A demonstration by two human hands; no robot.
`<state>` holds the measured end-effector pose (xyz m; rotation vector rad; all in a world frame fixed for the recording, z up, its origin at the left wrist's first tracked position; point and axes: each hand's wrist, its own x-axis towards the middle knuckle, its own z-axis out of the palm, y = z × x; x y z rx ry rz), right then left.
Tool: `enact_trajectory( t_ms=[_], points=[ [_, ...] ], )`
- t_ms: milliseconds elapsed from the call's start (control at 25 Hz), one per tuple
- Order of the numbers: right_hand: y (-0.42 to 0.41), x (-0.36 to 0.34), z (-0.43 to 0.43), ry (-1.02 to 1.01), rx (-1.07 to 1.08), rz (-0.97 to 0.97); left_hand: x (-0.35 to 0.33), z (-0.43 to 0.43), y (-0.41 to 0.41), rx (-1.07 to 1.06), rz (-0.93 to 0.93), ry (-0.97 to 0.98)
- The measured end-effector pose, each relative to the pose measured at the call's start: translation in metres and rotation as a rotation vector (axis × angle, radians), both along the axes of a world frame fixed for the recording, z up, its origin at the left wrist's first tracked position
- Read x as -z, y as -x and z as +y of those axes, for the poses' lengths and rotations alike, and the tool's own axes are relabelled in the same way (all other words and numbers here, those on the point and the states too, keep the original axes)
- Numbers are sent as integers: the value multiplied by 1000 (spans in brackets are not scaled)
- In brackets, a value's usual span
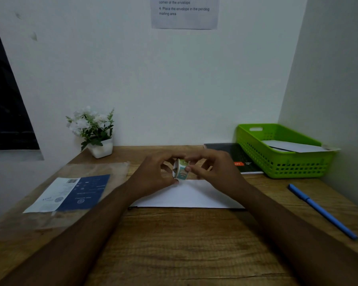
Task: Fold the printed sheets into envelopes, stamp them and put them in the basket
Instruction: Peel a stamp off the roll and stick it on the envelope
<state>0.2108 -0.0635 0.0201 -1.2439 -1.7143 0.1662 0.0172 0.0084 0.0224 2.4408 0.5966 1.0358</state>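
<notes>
While fingers of left hand (151, 176) and right hand (213, 170) pinch stamp roll (181, 169), forearms (103, 213) hide envelope (186, 196) ends; roll print blurred.

Nearer than the envelope (186, 196), the surface (174, 248) gives broad open wood. Right of the envelope a pen (320, 209) lies slantwise; behind-right, a notebook (232, 151) and a basket (287, 166) fill the corner. Left lies a flat packet (85, 193), a potted plant (100, 149) behind it.

Paper notice (184, 15) on wall, top cut off: "Firmly affix stamps to the top right corner of the envelope"; "4 Place the envelope in the pending mailing area". Blue leaflet (85, 193), desk's left edge: print too blurred. Notebook (234, 151), orange label: illegible. Stamp roll (181, 169): print unreadable.
</notes>
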Motion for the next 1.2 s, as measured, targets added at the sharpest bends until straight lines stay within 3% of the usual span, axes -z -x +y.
enact_trajectory(
  t_ms=[200, 320, 640, 880, 1200],
  points=[
    [1, -3, -1, -38, 23, 2, 2, 0, -1, 4, 2, 38],
    [0, -5, -2, -84, 55, -41, 5, -2, -4, 34, -45, 168],
    [5, -7, -6, -156, 125, -396, 5, 2, -8, 11, -150, 271],
    [12, -2, -1, -95, 137, -281, 3, 1, -9, 37, -203, 341],
    [12, -5, -3, 99, -21, 158, 1, -1, -9, 94, -215, 410]
  ],
)
